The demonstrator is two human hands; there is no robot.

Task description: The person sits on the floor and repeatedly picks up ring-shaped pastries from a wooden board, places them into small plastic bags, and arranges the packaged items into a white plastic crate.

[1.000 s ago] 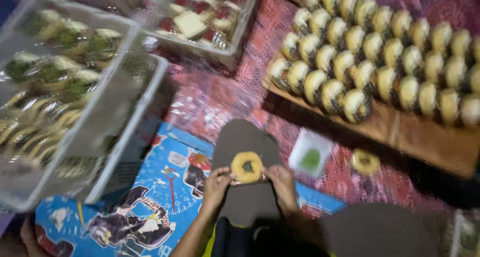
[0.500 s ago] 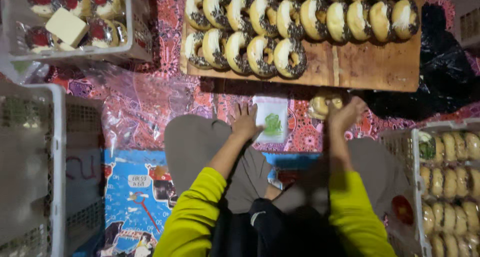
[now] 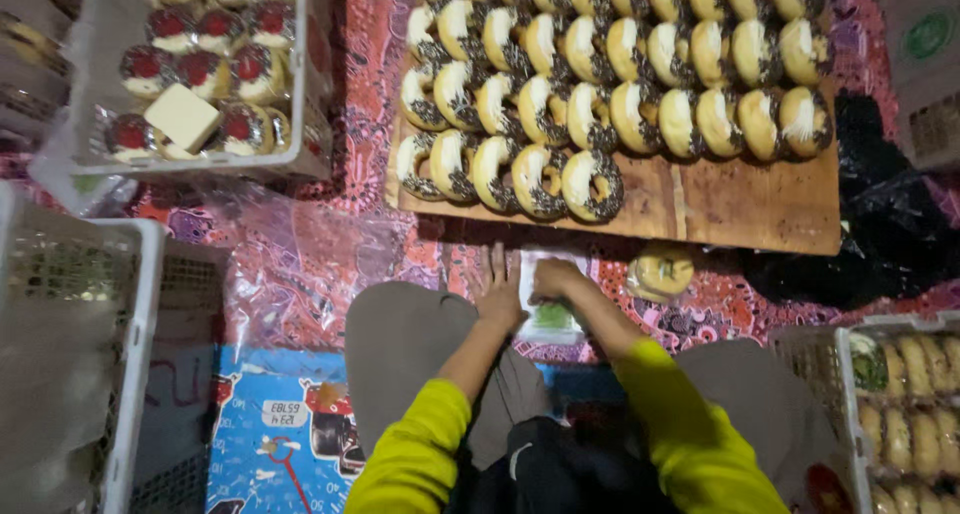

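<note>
While a tray of red-topped doughnuts (image 3: pixel 190 84) is seen at far left, the left hand (image 3: pixel 497 292) is laid flat and open beside a small clear bag (image 3: pixel 549 319), pinched by the closed right hand (image 3: pixel 553 277). One bagged doughnut (image 3: pixel 662 271) is finished; many on the wooden board (image 3: pixel 740 209) remain unwrapped.

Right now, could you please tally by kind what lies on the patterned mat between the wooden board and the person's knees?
Clear packet with green inside: 1
Wrapped donut: 1
Hands at the packet: 2, the left hand flat and the right hand curled on it
Total: 4
</note>
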